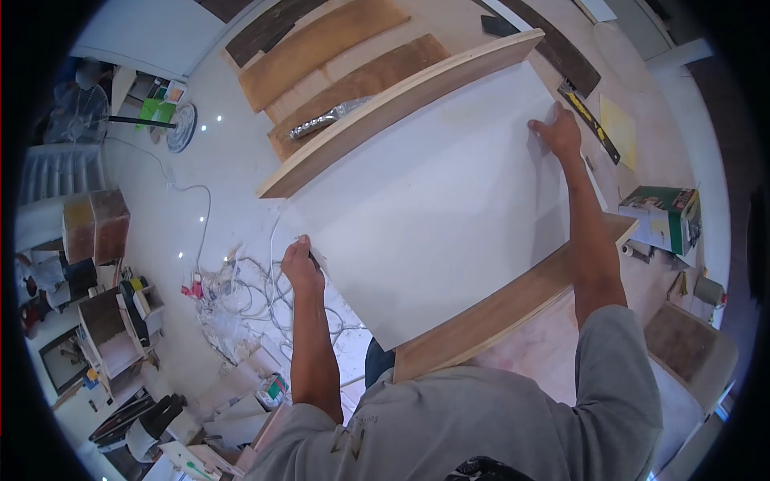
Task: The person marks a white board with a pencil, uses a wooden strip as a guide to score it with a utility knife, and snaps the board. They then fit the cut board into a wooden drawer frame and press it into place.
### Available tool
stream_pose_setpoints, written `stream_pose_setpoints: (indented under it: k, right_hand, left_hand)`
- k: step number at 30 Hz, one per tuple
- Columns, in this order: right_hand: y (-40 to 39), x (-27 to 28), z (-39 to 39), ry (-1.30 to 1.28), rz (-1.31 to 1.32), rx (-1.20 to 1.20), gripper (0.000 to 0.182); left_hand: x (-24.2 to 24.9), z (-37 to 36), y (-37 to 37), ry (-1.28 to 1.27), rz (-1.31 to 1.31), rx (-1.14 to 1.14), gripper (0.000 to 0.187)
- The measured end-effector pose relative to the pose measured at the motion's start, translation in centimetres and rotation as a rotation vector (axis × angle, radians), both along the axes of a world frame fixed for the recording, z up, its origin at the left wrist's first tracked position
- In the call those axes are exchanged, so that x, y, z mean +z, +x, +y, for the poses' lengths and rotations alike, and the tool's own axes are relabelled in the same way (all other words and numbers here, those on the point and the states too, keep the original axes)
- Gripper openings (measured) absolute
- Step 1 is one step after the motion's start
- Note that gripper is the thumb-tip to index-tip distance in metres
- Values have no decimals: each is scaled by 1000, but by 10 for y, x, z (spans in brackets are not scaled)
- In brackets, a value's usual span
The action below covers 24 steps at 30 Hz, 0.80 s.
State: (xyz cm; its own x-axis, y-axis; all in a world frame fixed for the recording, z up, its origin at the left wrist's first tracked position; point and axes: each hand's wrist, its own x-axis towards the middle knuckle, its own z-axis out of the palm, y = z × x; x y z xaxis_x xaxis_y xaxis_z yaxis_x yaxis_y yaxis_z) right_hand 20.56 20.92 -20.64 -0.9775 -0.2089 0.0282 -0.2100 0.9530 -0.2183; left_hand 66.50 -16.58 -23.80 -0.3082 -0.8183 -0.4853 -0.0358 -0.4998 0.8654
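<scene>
A large white board (449, 192) lies in front of me between two wooden boards standing along its long sides, the far wooden board (401, 108) and the near wooden board (497, 301). My left hand (301, 264) is closed at the white board's left edge, thumb up. Something small and dark shows beside its fingers; I cannot make out what. At the right edge, near the far corner, my right hand (561, 135) grips the same board, thumb on the white face and fingers at the edge. The undersides of both grips are hidden.
Brown wooden panels (353, 80) lie beyond, with a silvery tool (325, 119) on them. To the right are a black and yellow spirit level (589, 120) and a green and white box (662, 216). Tangled cables (257, 293) and a fan (183, 127) stand left.
</scene>
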Motion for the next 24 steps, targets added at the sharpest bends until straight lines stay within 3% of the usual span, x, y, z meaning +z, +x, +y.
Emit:
stream_pose_setpoints:
  k: [5,8,11,13,15,19,22,24]
  right_hand:
    - [-4,-2,6,70,121,-33,95]
    - [-26,4,10,-140,79,-119,90]
    - [-57,2,14,-187,-118,-72,84]
    - [-74,-18,10,-306,-49,16,80]
    - [-79,1,-12,-363,-97,95,79]
    - [-102,-12,-34,-291,5,69,68]
    - [-105,3,-30,-523,-307,60,54]
    - [-120,-5,-24,-599,-343,68,45]
  left_hand:
    - [1,0,7,-11,-77,-54,18]
    - [11,-12,3,-17,-134,-121,20]
    - [41,-11,-22,-149,-207,-121,26]
    - [46,-21,-41,-238,-213,-113,31]
    - [43,-42,-52,-272,-176,-140,37]
    - [42,-57,-64,-90,-134,-156,44]
    - [52,-56,-69,-38,-122,-198,36]
    - [52,-67,-63,23,-64,-290,31]
